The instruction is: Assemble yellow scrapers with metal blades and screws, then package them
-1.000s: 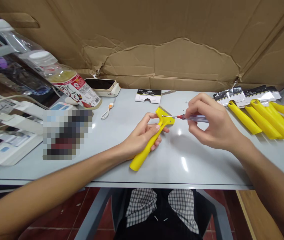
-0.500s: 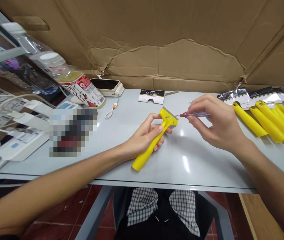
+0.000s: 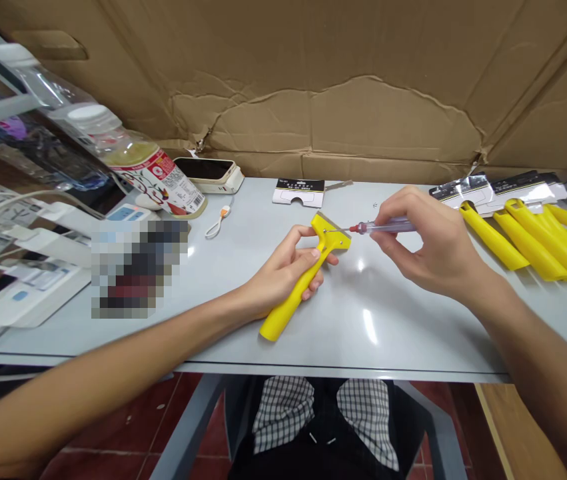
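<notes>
My left hand (image 3: 290,270) is wrapped around the neck of a yellow scraper (image 3: 290,303), its handle slanting down toward me. A thin metal blade edge shows along the scraper's head, which carries two small screws. My right hand (image 3: 420,243) grips a screwdriver (image 3: 363,228) with a clear purplish handle and a red collar. The screwdriver lies nearly level, its shaft reaching left to the screw on the left side of the scraper's head. Whether the tip sits in the screw's slot is too small to tell.
Several yellow scrapers (image 3: 543,243) with black-and-white cards lie at the right. Behind my hands are a card (image 3: 298,193) and a thin strip (image 3: 338,185). A phone (image 3: 208,172), a drink bottle (image 3: 153,173), a short cable (image 3: 216,223) and a power strip (image 3: 38,293) occupy the left.
The screwdriver's handle shows more beyond my right fingertips, and its grip has shifted slightly. The whole view has drifted a little; my left hand still holds the scraper.
</notes>
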{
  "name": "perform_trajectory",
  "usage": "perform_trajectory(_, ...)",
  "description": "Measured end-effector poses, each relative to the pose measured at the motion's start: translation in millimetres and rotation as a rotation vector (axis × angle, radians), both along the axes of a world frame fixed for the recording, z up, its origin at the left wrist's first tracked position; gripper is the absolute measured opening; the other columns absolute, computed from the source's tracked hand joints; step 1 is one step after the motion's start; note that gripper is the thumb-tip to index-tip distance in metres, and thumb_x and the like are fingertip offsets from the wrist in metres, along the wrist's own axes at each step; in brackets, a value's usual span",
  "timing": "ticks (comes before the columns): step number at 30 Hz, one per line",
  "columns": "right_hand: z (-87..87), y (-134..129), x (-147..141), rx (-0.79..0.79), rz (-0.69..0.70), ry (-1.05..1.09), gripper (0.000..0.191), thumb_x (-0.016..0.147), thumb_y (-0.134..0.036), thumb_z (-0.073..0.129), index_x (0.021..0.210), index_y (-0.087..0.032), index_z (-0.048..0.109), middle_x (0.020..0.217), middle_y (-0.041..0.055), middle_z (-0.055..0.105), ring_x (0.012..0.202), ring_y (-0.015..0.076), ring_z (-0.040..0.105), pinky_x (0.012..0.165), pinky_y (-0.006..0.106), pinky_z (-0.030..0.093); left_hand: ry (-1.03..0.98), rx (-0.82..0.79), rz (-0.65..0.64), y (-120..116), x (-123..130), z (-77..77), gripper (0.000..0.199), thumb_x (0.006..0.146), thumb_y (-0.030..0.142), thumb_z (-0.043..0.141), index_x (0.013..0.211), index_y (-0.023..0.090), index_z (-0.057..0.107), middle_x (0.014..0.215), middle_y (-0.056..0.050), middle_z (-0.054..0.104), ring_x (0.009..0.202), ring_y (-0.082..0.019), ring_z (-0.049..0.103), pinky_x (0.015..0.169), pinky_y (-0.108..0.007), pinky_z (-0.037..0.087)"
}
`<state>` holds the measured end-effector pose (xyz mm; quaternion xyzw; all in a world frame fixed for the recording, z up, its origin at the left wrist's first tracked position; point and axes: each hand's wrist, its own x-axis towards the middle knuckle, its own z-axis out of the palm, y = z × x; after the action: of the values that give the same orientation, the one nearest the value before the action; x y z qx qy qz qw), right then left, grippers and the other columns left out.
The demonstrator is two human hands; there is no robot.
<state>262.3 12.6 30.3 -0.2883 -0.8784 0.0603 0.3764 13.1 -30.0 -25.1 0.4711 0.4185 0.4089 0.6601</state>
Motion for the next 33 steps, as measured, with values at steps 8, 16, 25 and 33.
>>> perform_trajectory(8,0.6,-3.2,3.1,-0.053,-0.042,-0.102,0.005,0.101,-0.028,0.061,0.1,-0.025,0.059,0.082,0.0011,0.072,0.061,0.0161,0.063,0.057,0.032,0.048,0.006,0.008,0.003,0.5,-0.6,-2.2,0.029,0.106,0.036,0.061,0.125,0.028,0.04,0.111,-0.006,0.072,0.055,-0.008,0.056,0.047,-0.023,0.043)
perform_trajectory(16,0.9,-1.7,4.9,-0.086,-0.067,-0.11,0.009,0.096,-0.023,0.064,0.103,-0.024,0.058,0.08,0.001,0.071,0.059,0.0155,0.06,0.056,0.03,0.045,-0.027,-0.032,0.042,1.3,0.0,0.3,0.028,0.104,0.031,0.061,0.124,0.028,0.041,0.108,-0.006,0.072,0.053,-0.008,0.056,0.046,-0.022,0.041)
perform_trajectory(25,4.3,-3.2,5.7,-0.146,-0.097,-0.181,0.022,0.096,-0.027,0.064,0.116,-0.021,0.058,0.07,-0.002,0.066,0.052,0.016,0.055,0.054,0.03,0.038,-0.033,-0.015,0.032,1.8,-1.0,-1.6,0.026,0.106,0.031,0.06,0.122,0.028,0.041,0.108,-0.006,0.072,0.053,-0.007,0.055,0.045,-0.021,0.042)
perform_trajectory(33,3.8,-0.7,5.3,-0.077,-0.125,-0.201,0.013,0.104,-0.029,0.057,0.099,-0.021,0.065,0.064,-0.0009,0.066,0.053,0.0161,0.057,0.057,0.031,0.039,-0.039,-0.026,0.033,2.1,-0.5,-2.0,0.023,0.107,0.029,0.058,0.122,0.028,0.04,0.107,-0.005,0.072,0.052,-0.007,0.055,0.045,-0.02,0.042)
